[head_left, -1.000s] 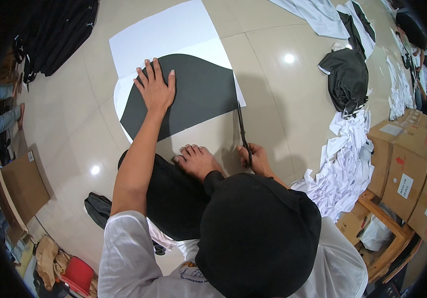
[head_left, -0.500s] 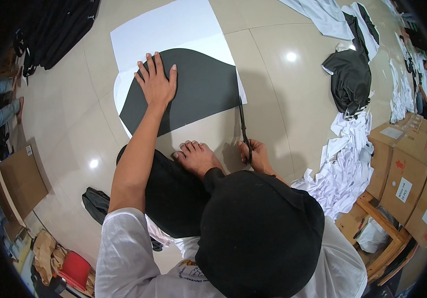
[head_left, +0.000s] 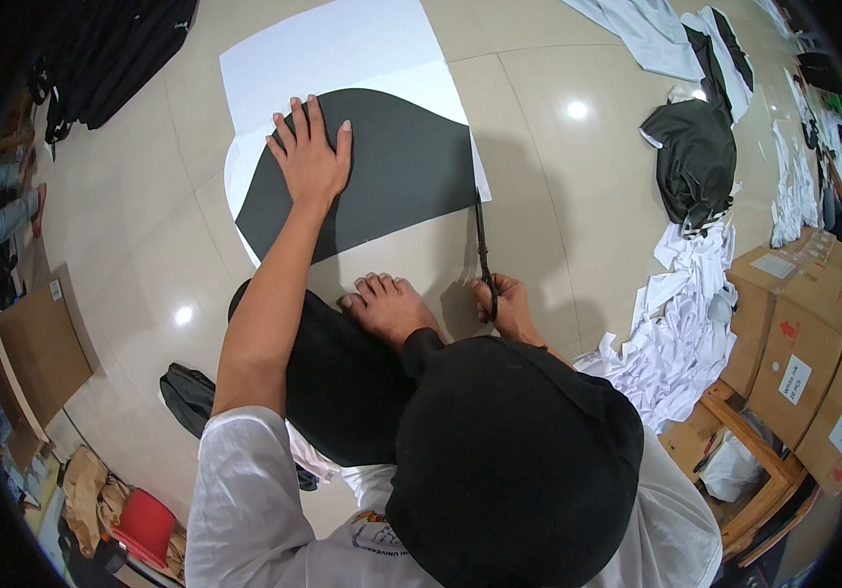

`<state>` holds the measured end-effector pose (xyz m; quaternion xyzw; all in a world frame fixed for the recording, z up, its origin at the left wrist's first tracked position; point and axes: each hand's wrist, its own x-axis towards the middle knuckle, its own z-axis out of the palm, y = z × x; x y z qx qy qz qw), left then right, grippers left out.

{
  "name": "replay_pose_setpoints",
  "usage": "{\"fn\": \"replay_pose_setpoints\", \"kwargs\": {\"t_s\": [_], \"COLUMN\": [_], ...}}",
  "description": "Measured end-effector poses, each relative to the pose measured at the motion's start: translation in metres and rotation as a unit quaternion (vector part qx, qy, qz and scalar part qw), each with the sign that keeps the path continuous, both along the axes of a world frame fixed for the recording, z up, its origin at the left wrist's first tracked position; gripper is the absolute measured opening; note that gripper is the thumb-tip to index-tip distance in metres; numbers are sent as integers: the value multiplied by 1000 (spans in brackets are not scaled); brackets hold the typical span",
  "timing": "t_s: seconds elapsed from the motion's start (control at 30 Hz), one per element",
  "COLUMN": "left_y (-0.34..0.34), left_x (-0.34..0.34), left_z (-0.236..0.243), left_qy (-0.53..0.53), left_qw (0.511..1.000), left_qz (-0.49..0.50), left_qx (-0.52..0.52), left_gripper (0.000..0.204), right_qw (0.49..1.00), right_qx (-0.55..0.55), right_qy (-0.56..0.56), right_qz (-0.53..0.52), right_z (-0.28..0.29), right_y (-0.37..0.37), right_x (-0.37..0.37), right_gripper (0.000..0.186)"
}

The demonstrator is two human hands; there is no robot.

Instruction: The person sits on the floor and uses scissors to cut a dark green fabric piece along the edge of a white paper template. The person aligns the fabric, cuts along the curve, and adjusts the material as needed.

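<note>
My left hand (head_left: pixel 313 162) lies flat with fingers spread on a dark grey, curved-topped piece (head_left: pixel 392 167). Beneath that piece is a larger white sheet (head_left: pixel 333 54), creased across its middle, on the tiled floor. My right hand (head_left: pixel 509 312) grips black scissors (head_left: pixel 483 245) by the handles, low on the right; their blades point up along the right edge of the dark piece and white sheet. Whether the blade tips are parted is too small to tell. My bare foot (head_left: pixel 392 314) rests just below the sheets.
Dark cloth lies upper left, white scraps (head_left: pixel 676 333) and bundled black-and-white fabric (head_left: pixel 691 171) at right. Cardboard boxes (head_left: pixel 793 323) on wooden framing stand lower right; a flattened carton (head_left: pixel 44 343) and red object (head_left: pixel 142 524) sit left. Other people's legs and bodies show at both rims.
The sheets, my left hand and the scissors appear slightly higher in the picture, along with the surrounding floor items shifting a little. Both hands keep their hold and posture.
</note>
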<state>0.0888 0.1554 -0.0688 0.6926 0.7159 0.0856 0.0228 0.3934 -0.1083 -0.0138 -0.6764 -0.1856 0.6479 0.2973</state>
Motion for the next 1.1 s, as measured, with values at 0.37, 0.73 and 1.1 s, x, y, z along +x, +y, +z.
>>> {"fn": "replay_pose_setpoints", "kwargs": {"t_s": [0.37,0.73,1.1], "left_y": [0,1,0], "left_x": [0,0,0], "left_z": [0,-2,-2], "left_qy": [9,17,15], "left_qw": [1000,1000,1000], "left_qz": [4,4,4], "left_qx": [-13,-13,-7], "left_gripper": [83,83,82], "right_qw": [1000,1000,1000], "right_qx": [2,5,-5], "right_qy": [-8,-20,-30], "right_qz": [1,6,-5], "right_z": [-1,-5,-4], "right_y": [1,23,25], "right_x": [2,-1,-4], "right_gripper": [32,37,35]}}
